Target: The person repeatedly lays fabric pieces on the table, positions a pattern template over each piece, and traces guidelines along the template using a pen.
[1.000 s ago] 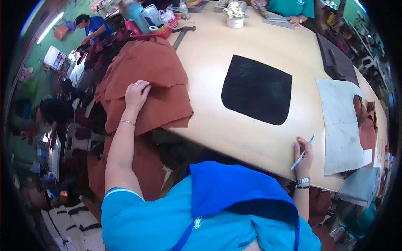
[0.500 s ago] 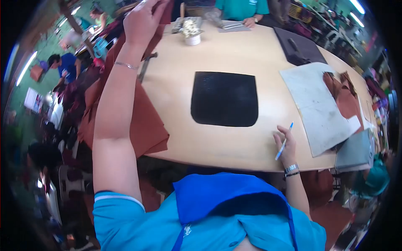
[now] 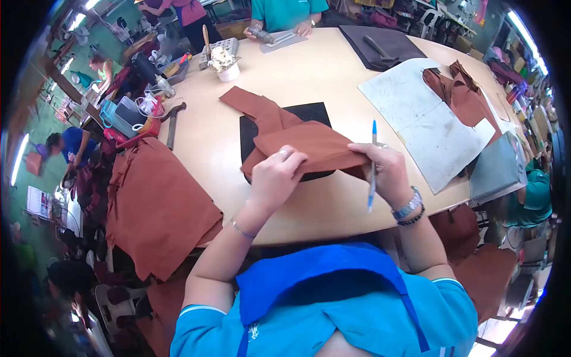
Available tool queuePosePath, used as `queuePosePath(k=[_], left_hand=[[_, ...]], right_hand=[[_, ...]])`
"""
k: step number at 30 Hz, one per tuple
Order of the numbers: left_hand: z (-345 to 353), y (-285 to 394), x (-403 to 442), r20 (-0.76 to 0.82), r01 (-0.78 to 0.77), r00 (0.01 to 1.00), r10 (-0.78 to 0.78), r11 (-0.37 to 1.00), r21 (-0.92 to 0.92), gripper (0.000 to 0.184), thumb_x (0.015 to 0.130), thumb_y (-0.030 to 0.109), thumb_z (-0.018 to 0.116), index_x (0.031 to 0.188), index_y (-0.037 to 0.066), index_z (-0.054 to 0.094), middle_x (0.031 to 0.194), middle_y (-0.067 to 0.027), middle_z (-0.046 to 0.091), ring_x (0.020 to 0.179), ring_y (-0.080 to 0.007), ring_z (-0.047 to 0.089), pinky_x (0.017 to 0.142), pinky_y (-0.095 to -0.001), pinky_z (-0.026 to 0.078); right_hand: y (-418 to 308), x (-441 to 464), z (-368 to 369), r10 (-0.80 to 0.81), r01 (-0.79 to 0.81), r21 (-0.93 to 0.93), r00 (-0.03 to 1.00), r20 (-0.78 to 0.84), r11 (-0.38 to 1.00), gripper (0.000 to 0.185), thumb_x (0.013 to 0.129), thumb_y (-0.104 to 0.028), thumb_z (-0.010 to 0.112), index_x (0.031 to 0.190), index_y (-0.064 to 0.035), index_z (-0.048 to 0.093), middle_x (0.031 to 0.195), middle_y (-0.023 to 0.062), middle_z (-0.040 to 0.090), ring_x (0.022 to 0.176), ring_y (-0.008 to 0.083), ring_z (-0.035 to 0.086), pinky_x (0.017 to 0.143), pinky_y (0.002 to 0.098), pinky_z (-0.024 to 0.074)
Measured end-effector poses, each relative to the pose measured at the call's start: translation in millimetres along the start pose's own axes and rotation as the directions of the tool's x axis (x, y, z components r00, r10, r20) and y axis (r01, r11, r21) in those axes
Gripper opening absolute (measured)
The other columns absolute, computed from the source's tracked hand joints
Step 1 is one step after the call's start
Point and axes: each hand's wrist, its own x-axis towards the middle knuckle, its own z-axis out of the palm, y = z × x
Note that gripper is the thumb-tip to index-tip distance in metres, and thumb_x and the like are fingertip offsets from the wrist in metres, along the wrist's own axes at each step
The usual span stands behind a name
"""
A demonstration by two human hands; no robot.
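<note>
A reddish-brown leather piece [image 3: 297,137] is held over the black panel [image 3: 315,112], covering much of it. My left hand [image 3: 276,175] pinches the leather's near edge. At its right end, the thumb and fingers of my right hand [image 3: 383,169] grip the same piece. A blue-and-white pen [image 3: 373,178] stays between the fingers of my right hand, pointing away from me. The brown leather stack [image 3: 157,208] lies at the left edge of the table [image 3: 267,223].
A hammer [image 3: 172,126] lies beside a red basket [image 3: 143,134]. A white pot [image 3: 226,71] stands at the back, near a co-worker [image 3: 285,15]. On the right are a pale sheet [image 3: 410,113], brown scraps [image 3: 470,107] and a dark folded sheet [image 3: 380,47] with a tool on it.
My left hand has come back from the far left with a brown leather piece, now over the black panel. My right hand has moved in and taken hold of its right end.
</note>
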Motion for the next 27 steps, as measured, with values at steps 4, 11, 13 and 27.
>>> queuePosePath(k=[4, 11, 13, 27], left_hand=[[-24.5, -23.6, -39.3, -0.003, 0.092, 0.996, -0.092, 0.996, 0.0, 0.023, 0.076, 0.002, 0.064, 0.097, 0.011, 0.068, 0.087, -0.008, 0.066, 0.077, -0.0283, 0.065, 0.067, -0.0371, 0.053], [-171.0, 0.1, -29.1, -0.034, 0.048, 0.997, -0.064, 0.937, -0.346, 0.015, 0.074, 0.001, 0.07, 0.089, 0.002, 0.071, 0.072, -0.0078, 0.063, 0.062, -0.0149, 0.06, 0.056, -0.025, 0.045], [-196.7, -9.9, -12.4, 0.053, 0.035, 0.998, -0.019, 0.949, -0.312, 0.015, 0.076, 0.008, 0.071, 0.09, 0.001, 0.071, 0.069, -0.0056, 0.062, 0.061, -0.0132, 0.057, 0.056, -0.0253, 0.044], [-114.9, -135.6, 240.1, -0.316, 0.354, 0.878, -0.359, 0.932, -0.073, 0.035, 0.087, 0.035, 0.068, 0.098, 0.002, 0.069, 0.077, -0.0098, 0.071, 0.073, -0.0175, 0.07, 0.073, -0.0314, 0.052]], right_hand=[[-8.6, 7.5, -48.6, -0.013, 0.013, 0.0, 0.999, 0.047, 1.0, 0.045, 0.064, 0.01, 0.062, 0.104, -0.0076, 0.071, 0.075, 0.0132, 0.067, 0.066, 0.0269, 0.065, 0.061, 0.0329, 0.0511], [-50.5, 43.6, -138.7, -0.018, 0.005, 0.346, 0.999, 0.034, 0.938, 0.025, 0.068, 0.007, 0.064, 0.09, -0.0022, 0.072, 0.079, 0.0096, 0.071, 0.073, 0.0183, 0.069, 0.068, 0.0275, 0.0515], [-47.7, 64.9, -150.7, -0.086, 0.06, 0.262, 0.992, 0.089, 0.963, 0.012, 0.08, -0.007, 0.065, 0.089, -0.0018, 0.069, 0.078, 0.0082, 0.069, 0.073, 0.0163, 0.067, 0.068, 0.027, 0.0504], [99.7, 265.1, -86.4, 0.057, -0.149, -0.337, 0.962, -0.268, 0.93, 0.025, 0.082, -0.012, 0.06, 0.104, -0.017, 0.072, 0.094, 0.0151, 0.07, 0.088, 0.0338, 0.067, 0.076, 0.04, 0.053]])
